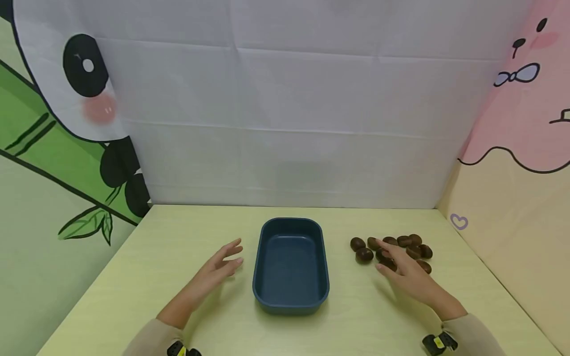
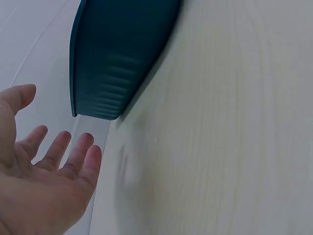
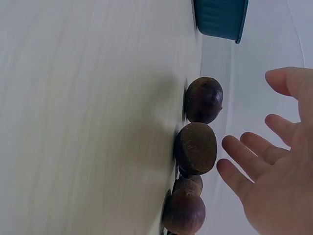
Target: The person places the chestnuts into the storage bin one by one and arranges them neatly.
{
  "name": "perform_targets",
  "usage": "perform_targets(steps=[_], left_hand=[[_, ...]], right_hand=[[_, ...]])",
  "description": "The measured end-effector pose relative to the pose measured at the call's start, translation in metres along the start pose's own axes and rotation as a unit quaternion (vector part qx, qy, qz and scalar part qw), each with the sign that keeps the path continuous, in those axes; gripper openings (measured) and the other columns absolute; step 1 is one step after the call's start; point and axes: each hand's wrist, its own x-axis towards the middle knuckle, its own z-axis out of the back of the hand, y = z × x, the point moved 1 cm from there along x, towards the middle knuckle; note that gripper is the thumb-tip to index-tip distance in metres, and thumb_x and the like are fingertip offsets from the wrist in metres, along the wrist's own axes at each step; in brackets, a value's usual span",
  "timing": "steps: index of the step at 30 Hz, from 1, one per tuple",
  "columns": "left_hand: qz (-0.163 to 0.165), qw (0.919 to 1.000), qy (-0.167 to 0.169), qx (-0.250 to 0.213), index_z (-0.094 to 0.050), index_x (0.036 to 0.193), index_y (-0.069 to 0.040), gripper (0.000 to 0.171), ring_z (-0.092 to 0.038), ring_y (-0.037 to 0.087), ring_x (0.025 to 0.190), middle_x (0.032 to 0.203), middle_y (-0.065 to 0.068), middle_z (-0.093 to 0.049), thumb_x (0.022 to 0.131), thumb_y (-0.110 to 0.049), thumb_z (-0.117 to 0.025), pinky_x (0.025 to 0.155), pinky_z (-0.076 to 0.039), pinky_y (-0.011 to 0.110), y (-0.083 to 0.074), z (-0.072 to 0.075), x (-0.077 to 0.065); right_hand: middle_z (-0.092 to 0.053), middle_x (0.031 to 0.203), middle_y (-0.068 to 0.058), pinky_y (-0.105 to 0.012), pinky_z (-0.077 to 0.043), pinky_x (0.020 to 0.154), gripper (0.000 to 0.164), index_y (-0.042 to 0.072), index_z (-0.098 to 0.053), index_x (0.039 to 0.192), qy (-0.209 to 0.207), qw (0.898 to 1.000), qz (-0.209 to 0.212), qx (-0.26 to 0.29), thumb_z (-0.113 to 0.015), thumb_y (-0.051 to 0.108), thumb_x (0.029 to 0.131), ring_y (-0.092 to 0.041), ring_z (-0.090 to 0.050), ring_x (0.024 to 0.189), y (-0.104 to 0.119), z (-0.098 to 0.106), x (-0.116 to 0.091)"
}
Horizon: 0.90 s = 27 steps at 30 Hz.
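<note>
Several dark brown chestnuts (image 1: 364,255) lie in a loose cluster on the right part of the table. Over the near side of this cluster hovers my right hand (image 1: 410,278), its fingers spread and nothing in its grasp; it hides some of the nuts. In the right wrist view, its fingertips are close to a chestnut (image 3: 196,148) with a dull, flattish face. A deep blue rectangular container (image 1: 291,301) stands in the middle, its visible inside bare. Left of it, my left hand (image 1: 213,277) is held above the table with relaxed fingers, apart from the container wall (image 2: 105,93).
The pale wood-grain table (image 1: 347,316) meets a white creased backdrop (image 1: 303,163) at its far edge. Cartoon-printed panels, a green one (image 1: 53,277) at left and a pink and cream one (image 1: 512,207) at right, flank it.
</note>
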Motion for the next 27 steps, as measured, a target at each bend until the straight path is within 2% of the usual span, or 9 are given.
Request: perform_targets(steps=[4, 6, 12, 20, 27], left_hand=[[0.003, 0.9994, 0.008, -0.033, -0.036, 0.155, -0.015, 0.061, -0.048, 0.033, 0.132, 0.154, 0.016, -0.038, 0.101, -0.03, -0.061, 0.104, -0.044, 0.043, 0.001, -0.009, 0.004], [0.006, 0.999, 0.009, -0.044, -0.037, 0.155, -0.014, 0.061, -0.047, 0.033, 0.133, 0.154, 0.016, -0.039, 0.101, -0.029, -0.061, 0.104, -0.045, 0.043, 0.001, -0.013, 0.005], [0.006, 0.9972, 0.008, -0.074, -0.038, 0.153, -0.007, 0.059, -0.046, 0.036, 0.134, 0.152, 0.02, -0.04, 0.101, -0.023, -0.061, 0.104, -0.045, 0.046, 0.001, -0.025, 0.012], [0.013, 0.9939, -0.015, -0.109, -0.041, 0.152, -0.006, 0.057, -0.049, 0.036, 0.132, 0.15, 0.021, -0.043, 0.1, -0.019, -0.062, 0.106, -0.043, 0.046, 0.004, -0.036, 0.022], [0.025, 0.9859, -0.03, -0.162, -0.041, 0.151, -0.002, 0.055, -0.051, 0.033, 0.13, 0.15, 0.022, -0.043, 0.1, -0.012, -0.059, 0.103, -0.045, 0.037, 0.008, -0.041, 0.025]], right_hand=[[-0.035, 0.154, -0.022, -0.059, -0.051, 0.088, 0.06, 0.01, -0.034, 0.155, -0.005, 1.0, 0.01, 0.013, -0.059, 0.023, 0.103, -0.047, -0.046, 0.131, -0.001, 0.0, 0.0], [-0.035, 0.154, -0.022, -0.059, -0.051, 0.088, 0.06, 0.01, -0.034, 0.155, -0.006, 1.0, 0.01, 0.018, -0.06, 0.023, 0.103, -0.047, -0.046, 0.131, -0.001, 0.0, 0.0], [-0.038, 0.153, -0.019, -0.056, -0.052, 0.088, 0.057, 0.008, -0.037, 0.153, -0.01, 1.0, 0.018, 0.018, -0.06, 0.021, 0.102, -0.044, -0.048, 0.129, 0.001, 0.0, 0.0], [-0.046, 0.149, -0.016, -0.049, -0.049, 0.096, 0.051, 0.006, -0.043, 0.149, -0.027, 0.998, 0.051, 0.011, -0.061, 0.014, 0.101, -0.039, -0.053, 0.125, 0.004, 0.0, 0.005], [-0.055, 0.14, -0.018, -0.049, -0.051, 0.093, 0.049, 0.002, -0.05, 0.143, -0.046, 0.998, 0.036, -0.005, -0.066, 0.007, 0.097, -0.037, -0.059, 0.118, 0.004, -0.003, 0.009]])
